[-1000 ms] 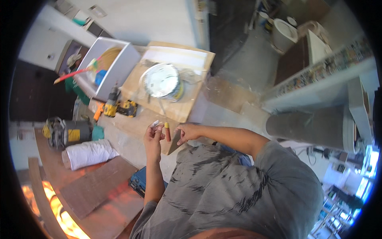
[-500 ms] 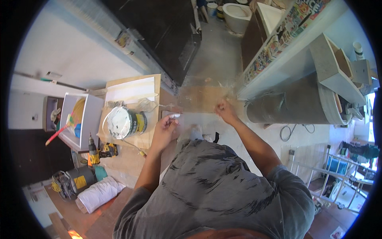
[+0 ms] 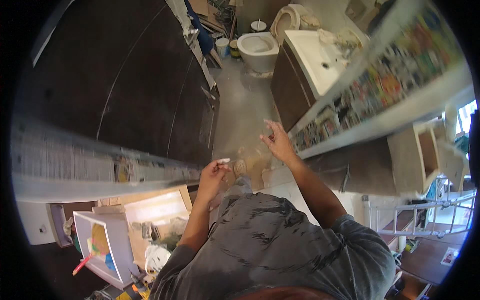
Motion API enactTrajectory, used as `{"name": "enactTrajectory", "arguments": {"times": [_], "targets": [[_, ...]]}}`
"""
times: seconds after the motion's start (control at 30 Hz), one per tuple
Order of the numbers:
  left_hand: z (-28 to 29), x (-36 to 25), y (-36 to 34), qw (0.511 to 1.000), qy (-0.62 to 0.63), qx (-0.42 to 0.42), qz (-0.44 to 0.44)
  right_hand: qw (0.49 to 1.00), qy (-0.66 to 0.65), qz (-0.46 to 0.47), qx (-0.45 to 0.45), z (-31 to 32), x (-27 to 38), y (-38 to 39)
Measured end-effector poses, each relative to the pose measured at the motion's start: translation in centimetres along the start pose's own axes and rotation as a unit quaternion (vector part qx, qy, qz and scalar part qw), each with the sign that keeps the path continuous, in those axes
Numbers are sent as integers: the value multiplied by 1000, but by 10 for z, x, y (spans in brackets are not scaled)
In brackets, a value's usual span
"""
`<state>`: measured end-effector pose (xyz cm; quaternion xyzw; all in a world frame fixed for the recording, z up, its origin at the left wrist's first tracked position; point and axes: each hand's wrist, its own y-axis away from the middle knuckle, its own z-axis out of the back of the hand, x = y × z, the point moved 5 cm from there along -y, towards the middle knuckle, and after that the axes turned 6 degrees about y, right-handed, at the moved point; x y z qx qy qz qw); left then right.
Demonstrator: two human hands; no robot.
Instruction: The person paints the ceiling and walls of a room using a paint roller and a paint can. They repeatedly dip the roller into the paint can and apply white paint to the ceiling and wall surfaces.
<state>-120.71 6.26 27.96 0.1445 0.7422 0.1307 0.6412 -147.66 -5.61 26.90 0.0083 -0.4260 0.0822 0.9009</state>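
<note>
My left hand (image 3: 213,176) is in front of my body with its fingers curled. A small white piece (image 3: 224,161) shows at its fingertips; it is too small to name. Held out ahead and to the right, my right hand (image 3: 278,142) has loosely bent fingers, apart, with nothing seen in them. It is nearest to the dark side of the sink cabinet (image 3: 290,85). Below my hands, one foot (image 3: 241,169) steps on the doorway floor.
Ahead are a toilet (image 3: 258,50), a white sink (image 3: 312,60) and several buckets (image 3: 223,47). A dark door (image 3: 125,75) stands at the left, a newspaper-covered door frame (image 3: 370,95) at the right. Behind left are a white box unit (image 3: 102,245) and a paint bucket (image 3: 157,258).
I have moved forward into the doorway, so the toilet and sink appear closer and the paint bucket has slid behind me. My right hand's fingers have spread from a closer curl.
</note>
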Motion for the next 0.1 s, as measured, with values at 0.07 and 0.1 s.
{"name": "enactTrajectory", "arguments": {"times": [0.07, 0.1], "targets": [[20, -28, -39, 999, 25, -23, -5, 999, -19, -25, 11, -6, 1, -47], [37, -32, -57, 999, 27, -25, -8, 999, -9, -40, 36, -9, 6, -72]]}}
